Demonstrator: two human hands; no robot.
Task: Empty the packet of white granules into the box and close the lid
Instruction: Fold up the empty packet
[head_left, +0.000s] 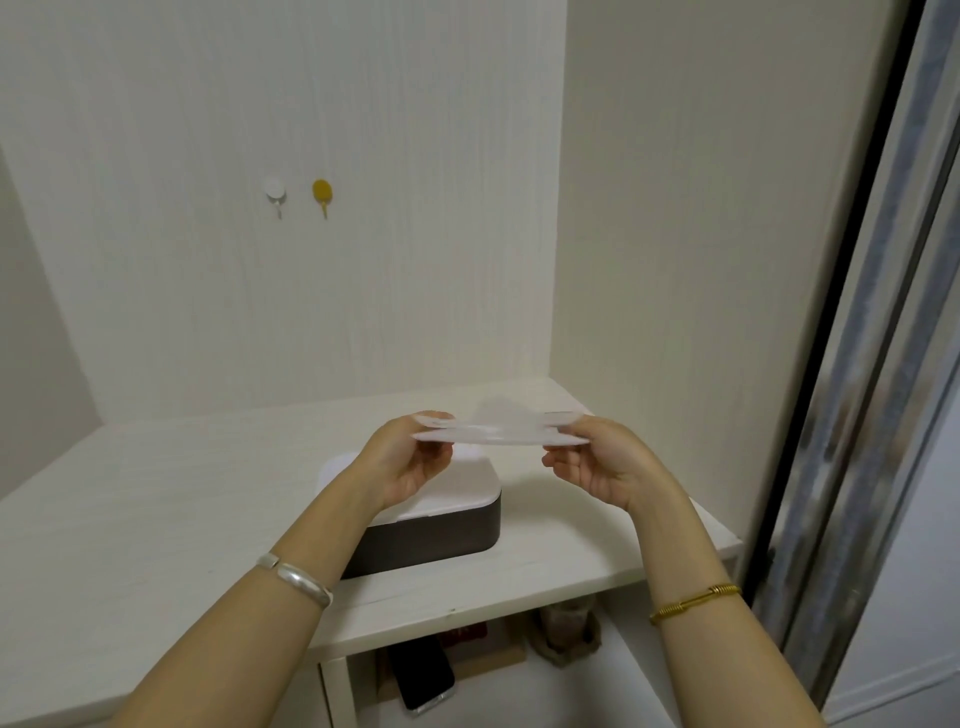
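A clear packet (501, 430) is stretched flat and level between both hands, above and slightly behind the box; its contents are too blurred to make out. My left hand (410, 457) pinches the packet's left end. My right hand (597, 462) pinches its right end. The box (441, 525) has dark brown walls and a white lid that lies shut on top. It sits on the white shelf (156, 509), partly hidden by my left wrist.
Pale walls enclose the shelf at the back and right. Two round hooks, a white hook (274, 193) and a yellow hook (322, 193), hang on the back wall. A phone (423, 675) and a small jar (569, 629) lie in the compartment below. A sliding door frame (857, 364) runs down the right.
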